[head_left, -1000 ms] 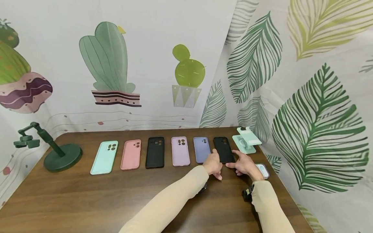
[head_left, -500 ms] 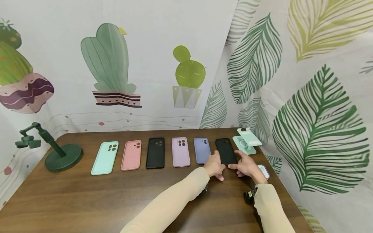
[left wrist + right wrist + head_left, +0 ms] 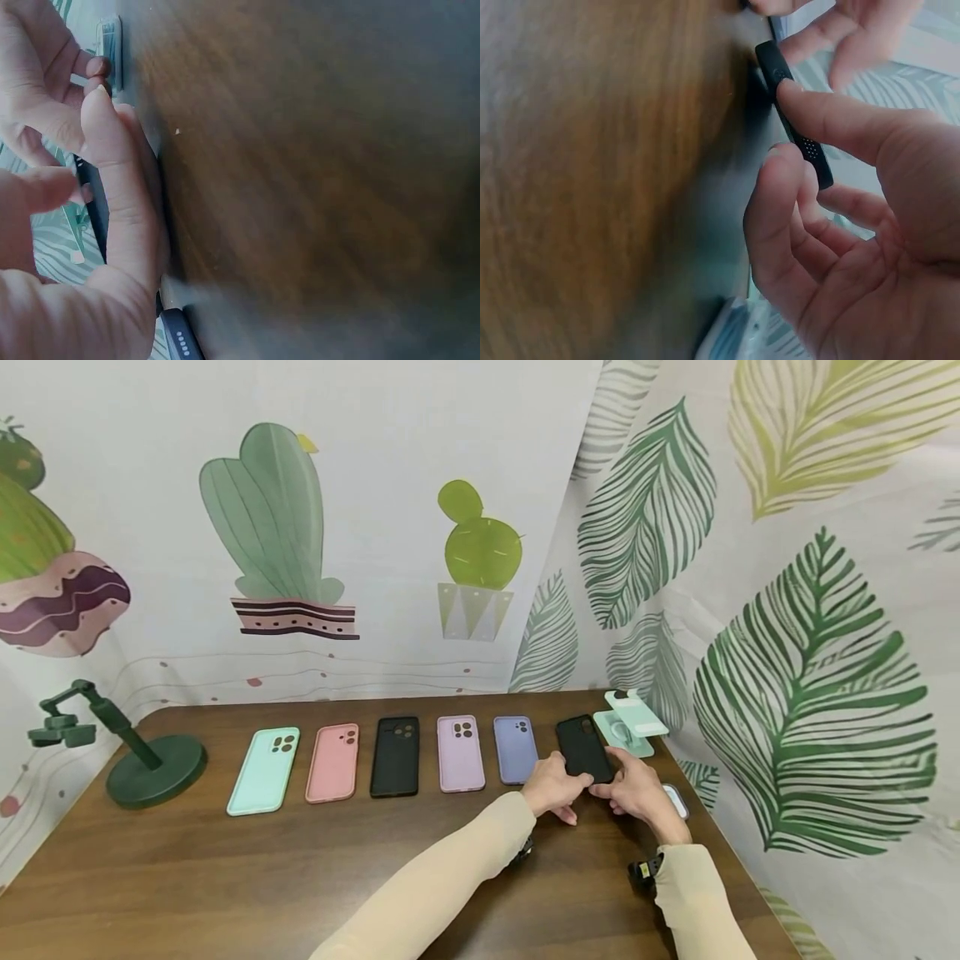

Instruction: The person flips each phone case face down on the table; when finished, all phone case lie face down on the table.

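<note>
Black phone case (image 3: 583, 748) sits at the right end of the row on the wooden surface (image 3: 225, 877), tilted a little out of line, its near end lifted between my two hands. My left hand (image 3: 553, 786) pinches its near left corner, thumb along the edge; my right hand (image 3: 634, 789) pinches the near right edge, with the index finger (image 3: 840, 120) laid on the rim and the thumb beneath, as the right wrist view shows. Both sets of fingers are closed on the case, none released.

Handling, judged: thin, light shell, probably soft and flexible with a matte skin, so good friction and little risk of slipping; not fragile. It may bend if held by one corner only. Best hold is on the long side rims near the lower end, away from the camera cutout.

Just left of it lie the blue case (image 3: 515, 749), lilac case (image 3: 461, 753), a second black case (image 3: 395, 757), pink case (image 3: 333, 762) and mint case (image 3: 264, 759), well spaced. A mint stand (image 3: 630, 723) is just beyond on the right; a small pale object (image 3: 677, 799) lies by my right wrist, mostly hidden. A dark green holder (image 3: 142, 760) stands far left.
</note>
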Tool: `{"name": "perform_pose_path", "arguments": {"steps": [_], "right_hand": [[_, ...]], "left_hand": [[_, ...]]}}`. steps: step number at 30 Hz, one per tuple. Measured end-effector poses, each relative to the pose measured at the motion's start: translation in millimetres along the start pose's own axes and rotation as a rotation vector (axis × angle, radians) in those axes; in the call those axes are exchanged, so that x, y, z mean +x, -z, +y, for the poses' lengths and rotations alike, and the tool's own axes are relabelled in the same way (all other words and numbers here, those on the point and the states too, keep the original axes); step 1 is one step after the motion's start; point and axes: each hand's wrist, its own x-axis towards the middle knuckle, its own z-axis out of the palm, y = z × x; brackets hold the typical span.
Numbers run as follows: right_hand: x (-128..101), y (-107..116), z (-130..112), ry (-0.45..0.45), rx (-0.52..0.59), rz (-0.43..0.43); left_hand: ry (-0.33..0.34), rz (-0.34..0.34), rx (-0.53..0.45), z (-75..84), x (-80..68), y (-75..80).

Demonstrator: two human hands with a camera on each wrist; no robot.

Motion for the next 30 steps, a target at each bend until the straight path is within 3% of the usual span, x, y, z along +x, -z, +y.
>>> {"name": "perform_pose_path", "arguments": {"steps": [11,22,30], "right_hand": [[-8,-1,-19,0.043,-0.102,0.060],[-10,-1,-28,0.104,-0.196,0.099],[-10,-6,-25,0.122,-0.165,0.091]], "left_hand": [[0.070,0.062,-0.060,7.6,0.5,-6.6],[0.059,0.032,-0.097,10.7,2.8,-5.3],[0.053,-0.038,-0.170,16.9,-10.7,0.2]]}}
